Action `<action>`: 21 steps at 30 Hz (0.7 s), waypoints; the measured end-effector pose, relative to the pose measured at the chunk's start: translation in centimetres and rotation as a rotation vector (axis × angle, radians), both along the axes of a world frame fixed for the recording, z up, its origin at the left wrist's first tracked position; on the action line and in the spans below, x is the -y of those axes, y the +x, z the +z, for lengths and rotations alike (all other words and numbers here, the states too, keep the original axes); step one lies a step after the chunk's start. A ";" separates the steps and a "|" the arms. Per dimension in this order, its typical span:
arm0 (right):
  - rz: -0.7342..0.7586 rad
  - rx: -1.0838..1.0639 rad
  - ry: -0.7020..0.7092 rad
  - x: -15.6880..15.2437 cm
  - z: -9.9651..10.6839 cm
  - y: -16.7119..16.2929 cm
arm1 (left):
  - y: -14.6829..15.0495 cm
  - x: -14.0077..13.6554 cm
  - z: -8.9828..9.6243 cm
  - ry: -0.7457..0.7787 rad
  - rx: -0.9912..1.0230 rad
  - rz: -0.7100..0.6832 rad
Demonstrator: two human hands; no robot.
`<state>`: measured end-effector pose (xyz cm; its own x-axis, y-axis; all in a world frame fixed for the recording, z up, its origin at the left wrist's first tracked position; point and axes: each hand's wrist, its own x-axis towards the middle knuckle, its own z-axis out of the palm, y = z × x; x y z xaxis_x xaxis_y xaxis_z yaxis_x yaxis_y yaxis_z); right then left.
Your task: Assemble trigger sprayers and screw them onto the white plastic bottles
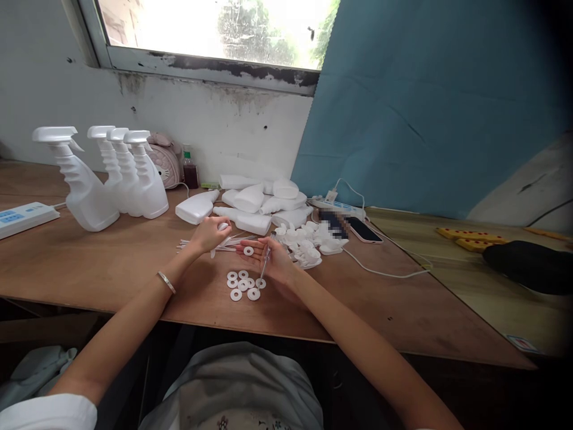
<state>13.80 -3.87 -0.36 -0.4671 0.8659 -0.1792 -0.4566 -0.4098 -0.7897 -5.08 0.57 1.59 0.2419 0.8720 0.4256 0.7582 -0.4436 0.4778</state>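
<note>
My left hand (209,236) is closed in a pinch on a small white plastic piece (222,226), mostly hidden by the fingers. My right hand (276,260) is turned palm up beside it. It holds a thin screwdriver-like tool (267,258) with a clear handle, its metal shaft pointing down. A white ring washer (248,251) rests on the right fingers. Below the hands, several white washers (242,285) lie loose on the wooden table (188,298). Thin white tubes (233,242) lie partly hidden behind the hands. White spray trigger heads (308,242) are heaped at the right.
Assembled white spray bottles (92,197) stand at the left, near a power strip (29,218). Empty-topped white bottles (250,203) lie piled at the back. A phone (364,230) and a white cable (389,273) are at the right. A dark-liquid bottle (190,173) stands by the wall.
</note>
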 end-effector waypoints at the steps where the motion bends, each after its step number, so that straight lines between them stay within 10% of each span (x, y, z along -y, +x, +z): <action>1: 0.009 0.022 0.008 -0.1 -0.1 0.2 | -0.1 -0.1 0.1 -0.049 -0.056 -0.013; 9: 0.043 0.214 0.070 0.0 0.3 0.8 | -0.2 0.1 0.0 -0.193 -0.306 0.081; 21: -0.444 0.476 0.322 -0.2 -0.4 0.1 | -0.6 -0.6 0.0 -0.163 -0.291 0.236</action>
<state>13.90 -3.67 -0.75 0.0059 0.9998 0.0201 -0.1025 0.0206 -0.9945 -5.68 1.13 1.58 0.1168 0.9683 0.2206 0.9441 -0.1772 0.2780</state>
